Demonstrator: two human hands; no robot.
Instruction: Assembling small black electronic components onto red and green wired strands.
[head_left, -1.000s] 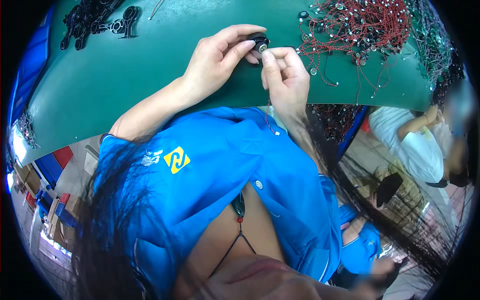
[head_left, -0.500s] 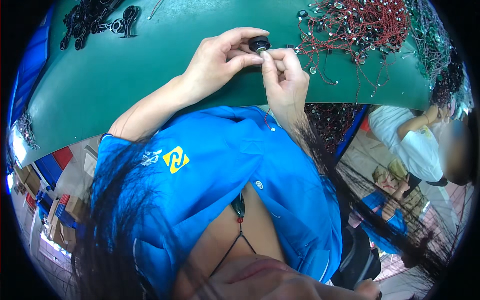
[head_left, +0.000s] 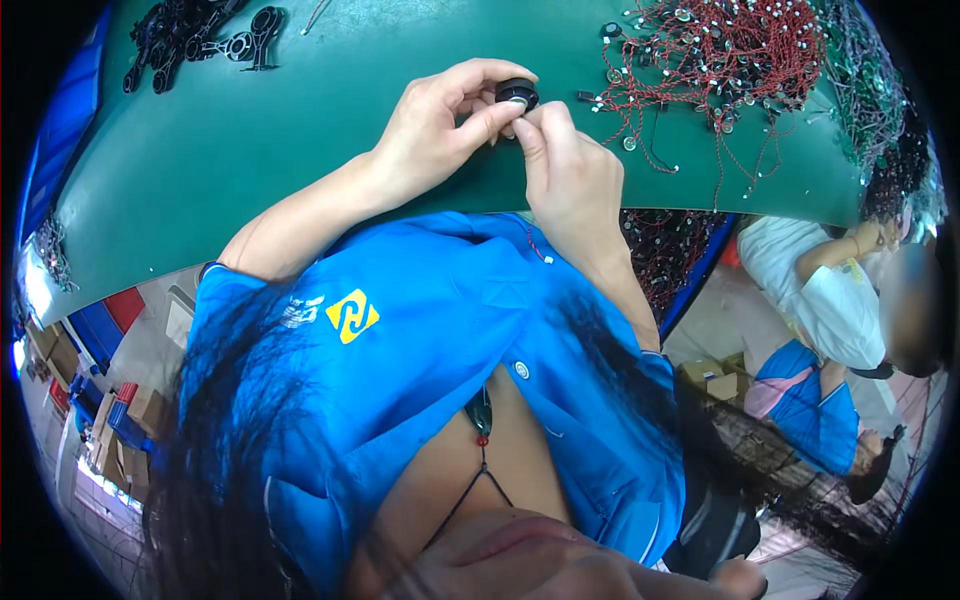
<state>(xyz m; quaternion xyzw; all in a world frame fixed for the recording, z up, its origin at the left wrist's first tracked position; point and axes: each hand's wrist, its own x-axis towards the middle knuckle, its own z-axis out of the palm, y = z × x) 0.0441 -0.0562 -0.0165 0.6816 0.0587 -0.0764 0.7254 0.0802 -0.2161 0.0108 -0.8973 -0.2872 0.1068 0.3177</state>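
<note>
Blue collared shirt [head_left: 440, 275], open at neck; 1 pale round button [head_left: 521, 370] in front. Wearer's left chest: 1 yellow diamond-shaped emblem [head_left: 352, 316], small white print [head_left: 300, 313] beside it. Sleeves [head_left: 222, 287] short, dark trim at left edge. Left hand [head_left: 435, 115] and right hand [head_left: 578, 170] bare. Thin black cord [head_left: 463, 497] at neck, 1 red bead [head_left: 483, 441], 1 dark, glossy, elongated pendant [head_left: 481, 412]. Long dark hair [head_left: 205, 440], loose, both sides.

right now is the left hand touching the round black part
Touching: the head view shows the left hand gripping the round black part, thumb against its near side.
</note>
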